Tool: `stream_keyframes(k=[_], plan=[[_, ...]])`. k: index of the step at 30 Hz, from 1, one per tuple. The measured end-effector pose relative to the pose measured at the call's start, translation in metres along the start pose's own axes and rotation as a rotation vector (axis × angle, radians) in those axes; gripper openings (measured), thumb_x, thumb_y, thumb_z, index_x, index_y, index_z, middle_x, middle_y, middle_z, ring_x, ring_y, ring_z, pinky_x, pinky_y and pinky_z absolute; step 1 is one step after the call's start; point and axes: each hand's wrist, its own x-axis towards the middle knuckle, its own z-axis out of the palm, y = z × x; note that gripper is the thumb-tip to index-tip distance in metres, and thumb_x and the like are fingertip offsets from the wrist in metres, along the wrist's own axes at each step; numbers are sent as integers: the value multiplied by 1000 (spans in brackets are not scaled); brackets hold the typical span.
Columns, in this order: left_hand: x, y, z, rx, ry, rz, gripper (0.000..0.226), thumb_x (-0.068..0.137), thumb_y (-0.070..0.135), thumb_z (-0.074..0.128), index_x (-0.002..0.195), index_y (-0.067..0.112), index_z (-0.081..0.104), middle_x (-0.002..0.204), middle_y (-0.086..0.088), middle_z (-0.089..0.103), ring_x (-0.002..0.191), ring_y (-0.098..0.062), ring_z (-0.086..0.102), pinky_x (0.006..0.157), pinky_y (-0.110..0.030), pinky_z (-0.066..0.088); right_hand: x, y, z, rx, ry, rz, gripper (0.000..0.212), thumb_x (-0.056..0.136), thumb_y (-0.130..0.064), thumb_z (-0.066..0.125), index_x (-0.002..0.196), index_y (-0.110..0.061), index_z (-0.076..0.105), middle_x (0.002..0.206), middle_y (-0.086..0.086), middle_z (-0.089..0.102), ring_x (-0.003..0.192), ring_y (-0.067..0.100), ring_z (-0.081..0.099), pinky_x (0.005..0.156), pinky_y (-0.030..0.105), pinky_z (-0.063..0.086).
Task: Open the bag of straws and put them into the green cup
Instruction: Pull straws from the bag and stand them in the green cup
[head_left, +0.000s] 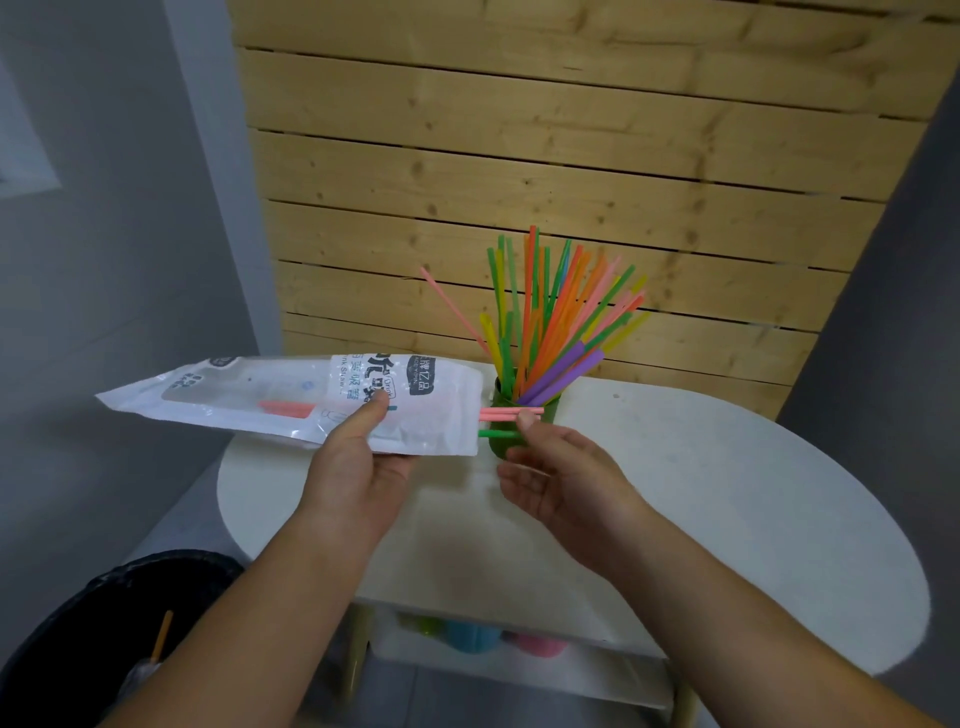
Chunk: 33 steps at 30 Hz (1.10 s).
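Bin: black bin (78, 639) at near left, below table level, with one orange straw lying in it.
Bag: white printed bag (249, 400) held in the air over the table's left edge. Long axis ran left to right, roughly level; closed end left, open mouth right, pointing at the cup. A few pink straws showed through its clear window.
Left hand: left hand (358, 467) gripped the bag from beneath near its middle, thumb pressed on the printed face.
Protruding straws: protruding straws (498, 413), pink and one green, stuck out of the mouth to the right, in line with the bag's axis.
Right hand: right hand (561, 478) just right of the mouth, thumb laid over the straw tips in a pinch, other fingers loosely curled below.
Green cup: green cup (551, 404) upright on the table, directly behind the right hand and just right of the bag mouth.
Bundle: standing straws (561, 312) fanned up out of the cup, mostly leaning right; one pink leaned left.
Relation: right hand was the nearer to the cup. Judged next: draw the straws rightward clear of the bag, then turn them from level to upright.
Table: white table (727, 467) extended right.
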Motion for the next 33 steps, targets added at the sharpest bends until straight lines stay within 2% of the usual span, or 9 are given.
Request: stream_keyframes(k=[2, 5, 9, 11, 14, 18, 22, 28, 33], plan=[[0, 0, 0, -10, 1, 1, 33, 100, 2, 63, 130, 15, 66, 115, -6, 81, 92, -17, 81, 74, -37, 68, -1, 10, 5, -65, -15, 54, 59, 76, -47, 74, 117, -6, 61, 95, 12, 64, 70, 20, 67, 63, 32, 57], [-3, -3, 1, -13, -14, -11, 36, 100, 2, 63, 134, 14, 65, 115, -7, 81, 94, -19, 81, 76, -39, 68, 0, 20, 17, -125, 4, 1, 43, 94, -53, 55, 119, -19, 62, 94, 7, 63, 72, 17, 61, 61, 31, 51], [-8, -9, 2, 1, -28, -32, 33, 100, 2, 62, 131, 13, 67, 115, -8, 81, 95, -20, 81, 83, -41, 65, 5, 22, 30, -100, 113, -209, 28, 102, -41, 50, 120, -29, 67, 72, -2, 51, 61, 11, 44, 56, 26, 45], [-7, -10, 1, 10, -23, -36, 30, 101, 3, 62, 128, 13, 68, 117, -8, 80, 92, -18, 81, 80, -39, 67, 7, 21, 32, -38, 169, -246, 27, 102, -35, 51, 113, -21, 71, 66, 1, 48, 56, 10, 42, 53, 25, 44], [-5, -10, 0, -1, 0, -53, 31, 100, 3, 63, 129, 13, 68, 116, -7, 80, 90, -18, 81, 70, -36, 68, 6, 13, 29, 77, 222, -252, 27, 103, -28, 52, 98, -10, 71, 65, 3, 57, 54, 9, 51, 57, 26, 51], [-1, -9, -1, -47, 42, -46, 39, 99, 1, 64, 137, 12, 64, 119, -8, 79, 106, -21, 78, 83, -47, 64, 5, -4, 17, 233, 181, -208, 20, 99, -21, 59, 93, -4, 68, 67, 3, 63, 59, 10, 61, 63, 24, 59], [1, -10, -2, -77, 58, -47, 39, 99, 2, 65, 137, 12, 64, 120, -7, 79, 111, -21, 76, 86, -47, 63, 5, -12, 2, 209, 119, -196, 12, 94, -9, 64, 90, 0, 69, 75, 5, 70, 63, 8, 70, 67, 21, 60], [6, -9, -6, -104, 100, -54, 21, 100, 2, 63, 117, 13, 68, 110, -6, 81, 109, -22, 76, 83, -42, 64, 8, -28, -21, 125, 271, -360, 16, 94, -12, 65, 93, 3, 70, 76, 13, 71, 66, 15, 72, 71, 25, 62], [13, -4, -15, -157, 144, -12, 34, 100, 4, 65, 132, 13, 66, 121, -6, 80, 114, -22, 75, 96, -42, 62, 5, -46, -40, 56, 408, -516, 17, 95, -13, 65, 93, 3, 70, 76, 14, 71, 64, 14, 73, 75, 25, 62]])
